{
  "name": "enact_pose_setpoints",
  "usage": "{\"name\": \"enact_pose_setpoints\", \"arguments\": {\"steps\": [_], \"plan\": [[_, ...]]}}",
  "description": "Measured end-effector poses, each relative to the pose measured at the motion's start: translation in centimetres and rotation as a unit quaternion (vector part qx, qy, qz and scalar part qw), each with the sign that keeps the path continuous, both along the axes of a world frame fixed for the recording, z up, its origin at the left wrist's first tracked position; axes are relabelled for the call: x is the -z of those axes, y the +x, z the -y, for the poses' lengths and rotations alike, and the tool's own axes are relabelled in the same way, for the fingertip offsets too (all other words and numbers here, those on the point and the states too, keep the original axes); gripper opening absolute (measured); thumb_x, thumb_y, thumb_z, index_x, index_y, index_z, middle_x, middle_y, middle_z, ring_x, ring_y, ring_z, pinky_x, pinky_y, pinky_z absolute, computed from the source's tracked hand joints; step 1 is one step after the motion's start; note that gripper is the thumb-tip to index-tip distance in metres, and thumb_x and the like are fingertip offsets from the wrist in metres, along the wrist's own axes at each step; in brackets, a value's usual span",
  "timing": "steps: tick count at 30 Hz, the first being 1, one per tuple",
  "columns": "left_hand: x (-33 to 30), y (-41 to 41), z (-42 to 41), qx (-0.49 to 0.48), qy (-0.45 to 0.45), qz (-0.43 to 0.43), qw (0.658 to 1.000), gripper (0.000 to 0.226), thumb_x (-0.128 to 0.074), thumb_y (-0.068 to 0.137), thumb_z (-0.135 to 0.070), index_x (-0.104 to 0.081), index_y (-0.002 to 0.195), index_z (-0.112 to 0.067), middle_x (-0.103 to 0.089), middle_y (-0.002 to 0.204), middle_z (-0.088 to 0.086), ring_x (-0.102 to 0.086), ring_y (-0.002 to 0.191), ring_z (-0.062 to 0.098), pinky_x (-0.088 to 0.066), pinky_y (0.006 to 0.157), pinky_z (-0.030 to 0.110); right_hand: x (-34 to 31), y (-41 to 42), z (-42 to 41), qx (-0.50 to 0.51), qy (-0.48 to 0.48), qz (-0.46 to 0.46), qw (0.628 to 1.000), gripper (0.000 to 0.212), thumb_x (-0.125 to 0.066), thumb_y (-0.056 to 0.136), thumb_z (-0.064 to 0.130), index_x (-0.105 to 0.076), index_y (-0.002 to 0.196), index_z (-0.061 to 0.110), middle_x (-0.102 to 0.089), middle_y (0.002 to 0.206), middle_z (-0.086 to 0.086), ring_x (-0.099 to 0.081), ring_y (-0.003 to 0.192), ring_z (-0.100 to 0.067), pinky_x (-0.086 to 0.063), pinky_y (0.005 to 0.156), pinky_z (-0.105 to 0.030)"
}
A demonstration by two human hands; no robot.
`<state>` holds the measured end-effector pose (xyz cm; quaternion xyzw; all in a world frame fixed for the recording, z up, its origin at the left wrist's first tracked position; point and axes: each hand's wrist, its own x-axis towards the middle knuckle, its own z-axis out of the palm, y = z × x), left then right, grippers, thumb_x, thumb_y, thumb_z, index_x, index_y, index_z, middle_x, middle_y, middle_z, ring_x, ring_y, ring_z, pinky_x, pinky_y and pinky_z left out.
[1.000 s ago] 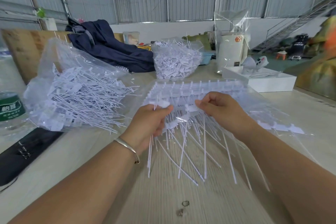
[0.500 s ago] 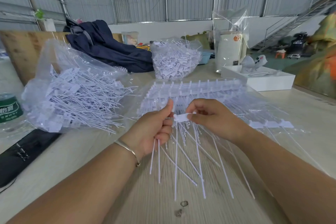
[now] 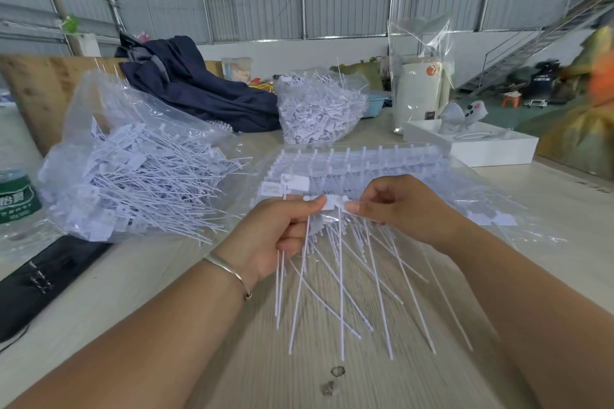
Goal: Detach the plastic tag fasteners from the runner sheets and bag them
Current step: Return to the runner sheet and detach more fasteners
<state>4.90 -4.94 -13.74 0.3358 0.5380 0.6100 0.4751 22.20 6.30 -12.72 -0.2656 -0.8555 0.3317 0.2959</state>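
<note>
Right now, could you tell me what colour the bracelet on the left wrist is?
Silver, seen in the head view: bracelet.

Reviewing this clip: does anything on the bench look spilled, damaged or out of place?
Nothing looks damaged. The left hand and right hand pinch one white fastener tab. The big bag on the left lies open on its side, with fastener tails poking out of its mouth, not spilled.

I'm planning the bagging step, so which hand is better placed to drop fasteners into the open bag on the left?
Probably the left hand: it grips the loose fasteners and is nearer the open bag.
</note>
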Motion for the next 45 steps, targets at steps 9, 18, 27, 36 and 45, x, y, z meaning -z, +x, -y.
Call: {"name": "enact_pose_setpoints", "arguments": {"steps": [9,18,27,36,45], "plan": [[-0.6,0.9,0.8,0.152,0.066,0.156,0.974,0.020,-0.073,0.075,-0.014,-0.057,0.065,-0.020,-0.024,0.053,-0.010,-0.016,0.036,0.003,-0.016,0.029,0.012,-1.2,0.2,1.3,-0.128,-0.148,-0.104,0.975,0.031,-0.077,0.069,0.044,-0.064,0.070,0.016,-0.052,0.063,-0.001,-0.047,0.058,-0.011,-0.040,0.058,-0.012],[-0.2,2.1,0.2,0.149,0.079,0.159,0.973,0.015,-0.066,0.081,-0.026,-0.058,0.087,-0.015,-0.044,0.062,-0.007,-0.016,0.048,0.003,-0.010,0.035,0.014,-0.5,-0.8,2.2,-0.141,-0.167,-0.145,0.965,0.031,-0.070,0.074,0.040,-0.059,0.070,0.011,-0.048,0.058,-0.001,-0.041,0.054,-0.012,-0.037,0.054,-0.014],[0.0,1.6,0.0,0.055,0.050,0.003,0.997,0.021,-0.059,0.089,-0.011,-0.048,0.072,-0.018,-0.043,0.051,-0.006,-0.026,0.036,0.004,-0.016,0.033,0.016,-0.8,-0.6,1.9,-0.094,-0.165,-0.164,0.968,0.035,-0.075,0.068,0.037,-0.060,0.074,0.005,-0.041,0.050,0.001,-0.036,0.047,-0.009,-0.030,0.045,-0.014],[0.5,1.1,-0.4,0.004,0.032,-0.022,0.999,0.029,-0.059,0.087,0.007,-0.049,0.072,-0.015,-0.033,0.055,-0.004,-0.023,0.039,0.004,-0.019,0.034,0.015,-0.5,-0.5,1.0,-0.079,-0.155,-0.154,0.973,0.014,-0.065,0.086,0.006,-0.060,0.080,-0.005,-0.046,0.052,0.002,-0.041,0.049,-0.008,-0.035,0.048,-0.013],[0.5,1.6,-0.3,0.013,-0.056,0.048,0.997,0.028,-0.054,0.098,-0.034,-0.049,0.077,-0.017,-0.040,0.053,0.000,-0.028,0.034,0.006,-0.021,0.031,0.013,0.2,-0.9,1.4,-0.060,-0.121,-0.038,0.990,0.014,-0.071,0.083,0.016,-0.065,0.073,0.009,-0.052,0.058,-0.004,-0.044,0.060,-0.019,-0.034,0.065,-0.032]]}}
